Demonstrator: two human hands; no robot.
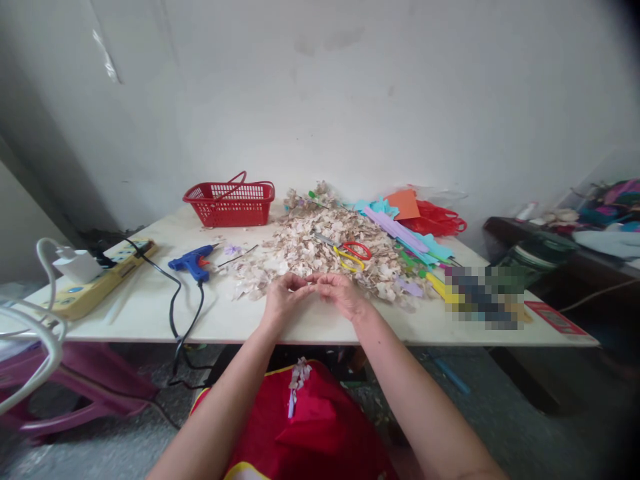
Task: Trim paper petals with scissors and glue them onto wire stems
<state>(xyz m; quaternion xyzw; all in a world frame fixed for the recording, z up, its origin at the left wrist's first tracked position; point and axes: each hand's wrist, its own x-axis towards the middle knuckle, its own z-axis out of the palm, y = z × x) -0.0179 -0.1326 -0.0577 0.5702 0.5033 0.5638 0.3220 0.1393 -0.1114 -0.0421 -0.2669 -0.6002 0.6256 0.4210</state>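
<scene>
My left hand and my right hand meet at the fingertips over the table's front part. Both have their fingers pinched together; whatever is between them is too small to make out. Just behind them spreads a large heap of pale, beige-pink petal-like scraps. Scissors with red and yellow handles lie on the heap. A small strand of similar petals rests on the red apron over my lap.
On the white table, a blue glue gun and its cord, a yellow power strip and a red basket are at left. Coloured paper, a red plastic bag and lilac strips lie at right.
</scene>
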